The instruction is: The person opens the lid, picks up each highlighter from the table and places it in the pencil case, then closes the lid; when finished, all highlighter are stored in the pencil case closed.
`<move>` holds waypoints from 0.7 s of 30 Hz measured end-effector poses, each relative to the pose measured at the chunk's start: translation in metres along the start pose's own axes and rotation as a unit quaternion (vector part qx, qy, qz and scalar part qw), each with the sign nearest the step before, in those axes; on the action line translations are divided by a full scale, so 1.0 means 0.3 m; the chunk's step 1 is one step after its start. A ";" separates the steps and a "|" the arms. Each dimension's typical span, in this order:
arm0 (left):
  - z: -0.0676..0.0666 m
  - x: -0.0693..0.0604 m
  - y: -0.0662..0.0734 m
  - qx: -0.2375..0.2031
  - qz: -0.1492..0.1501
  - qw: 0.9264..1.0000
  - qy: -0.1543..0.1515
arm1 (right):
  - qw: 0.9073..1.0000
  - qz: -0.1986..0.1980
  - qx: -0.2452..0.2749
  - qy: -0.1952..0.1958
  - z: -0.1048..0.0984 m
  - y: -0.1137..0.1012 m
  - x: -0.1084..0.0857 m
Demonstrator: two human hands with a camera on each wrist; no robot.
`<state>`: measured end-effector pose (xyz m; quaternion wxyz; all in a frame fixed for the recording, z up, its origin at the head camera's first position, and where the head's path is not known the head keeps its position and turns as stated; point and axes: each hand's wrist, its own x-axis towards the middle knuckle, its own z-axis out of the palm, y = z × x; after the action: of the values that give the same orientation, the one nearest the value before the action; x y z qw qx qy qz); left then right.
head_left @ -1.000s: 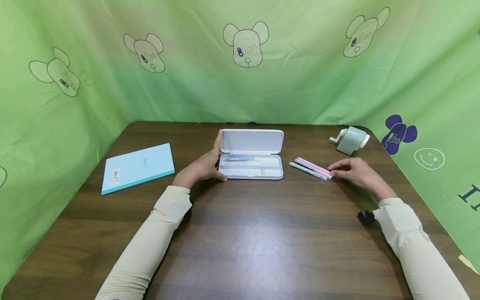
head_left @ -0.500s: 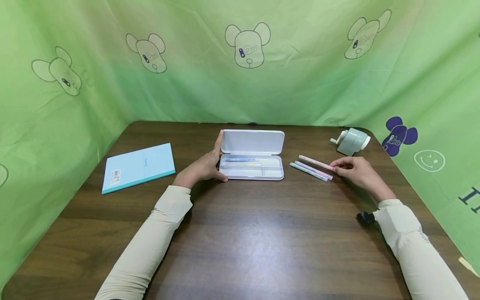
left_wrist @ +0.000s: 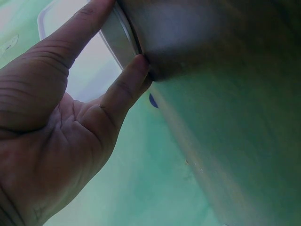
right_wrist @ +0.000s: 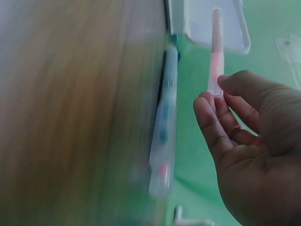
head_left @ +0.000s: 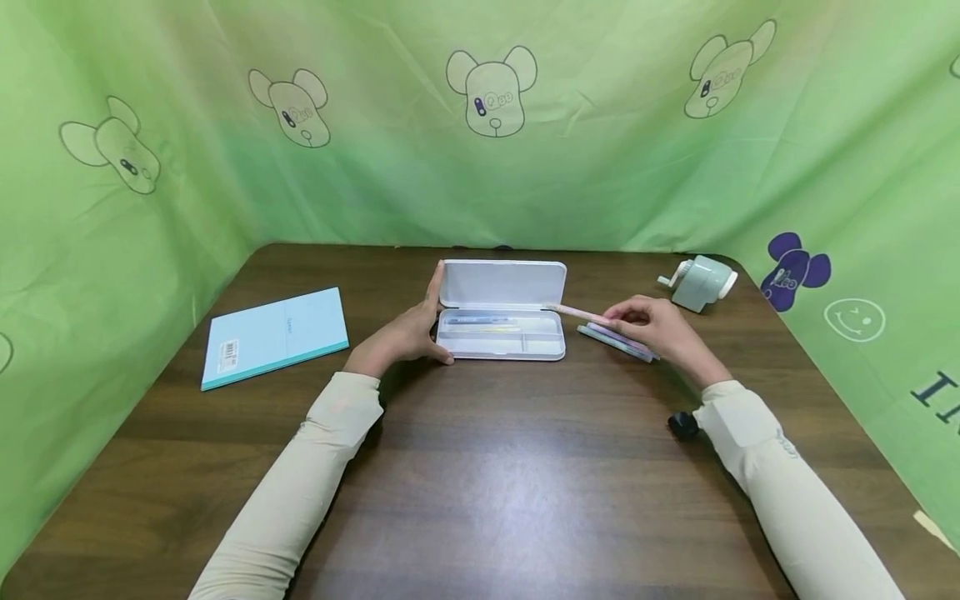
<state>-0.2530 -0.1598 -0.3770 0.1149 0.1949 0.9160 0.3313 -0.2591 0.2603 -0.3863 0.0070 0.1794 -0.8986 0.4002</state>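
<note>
A white pencil case point(head_left: 542, 343) stands with its lid raised at the middle of the table, with pens in its back compartment. My left hand point(head_left: 405, 335) holds the case's left end, thumb at the front corner and fingers along the back and lid; the left wrist view shows this hand point(left_wrist: 70, 117) close up. Between thumb and fingers, my right hand point(head_left: 652, 323) pinches one end of a pink pen point(head_left: 577, 313), also clear in the right wrist view point(right_wrist: 217, 52). Its far tip points at the case's right side. Under that hand lie a light-green pen point(head_left: 615, 342) and a lilac pen point(head_left: 600, 328).
A light-blue notebook point(head_left: 277, 333) lies at the left of the table point(head_left: 480, 467). A grey-green pencil sharpener with a crank point(head_left: 703, 283) stands at the back right. Green printed cloth point(head_left: 375, 192) hangs behind the table.
My right hand has lifted the pink pen off the other pens and carried it left to the case. My left hand stays on the case.
</note>
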 end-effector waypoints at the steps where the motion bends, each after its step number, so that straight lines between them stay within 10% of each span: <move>1: 0.001 -0.001 -0.001 -0.002 -0.002 1.000 0.000 | 1.000 -0.006 0.000 -0.002 0.014 -0.008 0.013; 21: 0.003 0.005 -0.012 -0.003 0.006 1.000 0.005 | 0.996 -0.069 -0.003 -0.052 0.269 -0.200 0.194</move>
<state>-0.2551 -0.1612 -0.3802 0.1090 0.1986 0.9143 0.3356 -0.2832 0.1467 -0.3892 -0.0118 0.2611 -0.8845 0.3864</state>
